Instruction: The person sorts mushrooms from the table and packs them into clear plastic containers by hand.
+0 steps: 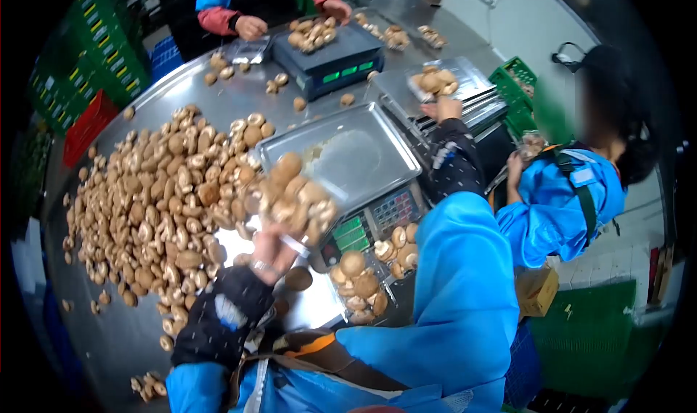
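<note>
My left hand (270,247) grips a clear tray of shiitake mushrooms (298,199), somewhat blurred, at the near-left corner of a scale's metal pan (348,152). Farther off, my right hand (444,109) is closed at the near edge of another tray of mushrooms (435,81), over a stack of clear trays (475,86); part of its grip is hidden. Left of the scale spreads a big heap of loose shiitake mushrooms (163,202). Filled trays (359,286) stand close to my body, below the scale's keypad (392,208).
Across the steel table (167,97), a co-worker's hands (252,27) are beside a second scale (330,61) bearing mushrooms. Another person in blue (566,195) stands at right, holding a small pack (532,143). Green crates (91,43) are stacked at the far left, near a red crate (88,128).
</note>
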`<state>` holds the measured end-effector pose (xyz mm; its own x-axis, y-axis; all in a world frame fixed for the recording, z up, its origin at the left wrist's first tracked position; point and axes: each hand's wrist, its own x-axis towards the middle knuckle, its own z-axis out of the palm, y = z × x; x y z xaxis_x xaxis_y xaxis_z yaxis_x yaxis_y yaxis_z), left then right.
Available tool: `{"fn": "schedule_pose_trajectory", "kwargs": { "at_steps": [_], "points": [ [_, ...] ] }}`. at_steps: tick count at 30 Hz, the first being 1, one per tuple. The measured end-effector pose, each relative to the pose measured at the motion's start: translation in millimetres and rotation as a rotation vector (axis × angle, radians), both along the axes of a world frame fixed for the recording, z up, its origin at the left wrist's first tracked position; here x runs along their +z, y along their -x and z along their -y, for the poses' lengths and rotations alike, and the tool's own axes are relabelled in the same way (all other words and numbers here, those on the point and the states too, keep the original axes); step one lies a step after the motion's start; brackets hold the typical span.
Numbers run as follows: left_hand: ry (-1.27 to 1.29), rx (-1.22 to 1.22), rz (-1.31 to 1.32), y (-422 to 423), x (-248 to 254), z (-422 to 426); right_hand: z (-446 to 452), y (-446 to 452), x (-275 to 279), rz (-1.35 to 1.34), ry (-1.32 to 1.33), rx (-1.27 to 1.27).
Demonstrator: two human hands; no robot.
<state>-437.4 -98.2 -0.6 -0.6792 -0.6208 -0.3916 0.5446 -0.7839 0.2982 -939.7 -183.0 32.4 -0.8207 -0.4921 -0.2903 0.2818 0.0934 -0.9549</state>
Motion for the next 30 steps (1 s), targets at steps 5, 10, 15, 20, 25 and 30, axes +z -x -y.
{"fn": "schedule_pose_trajectory", "kwargs": {
  "at_steps": [5,10,15,20,25,30],
  "points": [
    [0.037,0.035,0.048,81,-10,22,-57,-119,36,-0.231,0.182,0.291],
    [-0.005,0.077,0.303,117,-14,14,-78,-177,-4,-0.727,0.142,0.682],
    [0.007,-0.339,0.247,63,30,-34,-80,-206,5,-0.89,0.06,0.818],
    [0.094,-0.451,0.294,-16,22,-66,-31,-238,7,-1.097,0.106,0.964],
    [0.168,-0.196,0.578,-91,14,-95,9,-248,-15,-1.244,0.018,1.077],
    [0.063,0.047,0.635,-149,10,-130,-28,-263,35,-1.525,0.123,1.011]
  ]
}}
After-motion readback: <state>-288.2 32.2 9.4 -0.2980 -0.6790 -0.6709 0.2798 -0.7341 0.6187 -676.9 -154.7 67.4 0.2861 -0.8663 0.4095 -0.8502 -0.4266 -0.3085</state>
